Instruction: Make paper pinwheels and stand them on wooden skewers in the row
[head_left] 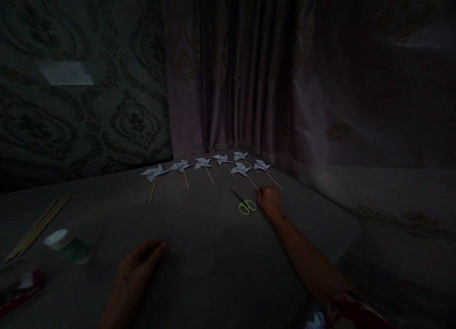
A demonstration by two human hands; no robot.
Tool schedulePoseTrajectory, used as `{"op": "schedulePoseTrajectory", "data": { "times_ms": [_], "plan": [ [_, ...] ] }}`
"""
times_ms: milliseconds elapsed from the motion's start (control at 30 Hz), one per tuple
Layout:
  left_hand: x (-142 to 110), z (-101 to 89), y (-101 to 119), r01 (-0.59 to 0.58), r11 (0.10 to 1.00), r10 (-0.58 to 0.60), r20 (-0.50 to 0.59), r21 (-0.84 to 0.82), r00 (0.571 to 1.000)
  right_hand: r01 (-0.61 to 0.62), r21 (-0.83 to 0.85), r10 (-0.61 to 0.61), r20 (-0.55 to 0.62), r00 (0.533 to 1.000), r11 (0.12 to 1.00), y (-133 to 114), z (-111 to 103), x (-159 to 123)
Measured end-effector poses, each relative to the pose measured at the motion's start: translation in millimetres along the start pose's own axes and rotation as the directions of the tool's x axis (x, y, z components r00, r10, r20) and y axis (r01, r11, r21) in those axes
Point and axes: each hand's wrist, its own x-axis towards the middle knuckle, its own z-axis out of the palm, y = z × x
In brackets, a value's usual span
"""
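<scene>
My right hand (270, 200) reaches out at the right of the table. Its fingers are closed round the lower end of the stick of a white paper pinwheel (242, 170). Just left of that hand lies a pair of scissors (245, 205) with light green handles. Another pinwheel (262, 166) rests close by on the right, its stick ending beyond my knuckles. My left hand (137, 267) hovers over or rests on the near part of the table, with a gap between thumb and curved fingers and nothing visible in it.
More pinwheels, such as one at the left end (154, 172), lie in a row along the back. At left are a bundle of wooden sticks (39, 227), a green-and-white bottle (69, 246) and a red-edged box (21, 291). A curtain (228, 82) hangs behind the table (199, 224).
</scene>
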Motion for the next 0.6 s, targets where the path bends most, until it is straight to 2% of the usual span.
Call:
{"op": "schedulePoseTrajectory", "data": {
  "times_ms": [200,367,500,600],
  "plan": [
    [-2,1.0,2,0.016,1.000,-0.016,0.002,-0.011,1.000,-0.002,0.020,0.002,-0.001,1.000,1.000,1,0,0],
    [4,1.8,-6,-0.049,0.999,0.049,-0.019,0.007,0.999,0.018,0.058,-0.017,-0.024,1.000,0.998,2,-6,-2],
    [6,3.2,-9,-0.132,0.990,0.133,-0.013,0.051,0.991,0.065,0.133,-0.048,-0.127,0.991,0.989,-1,-7,-7],
    [7,5.5,-14,-0.232,0.969,0.233,-0.001,0.084,0.973,0.174,0.229,-0.128,-0.205,0.970,0.958,-8,-9,-9]
  ]
}}
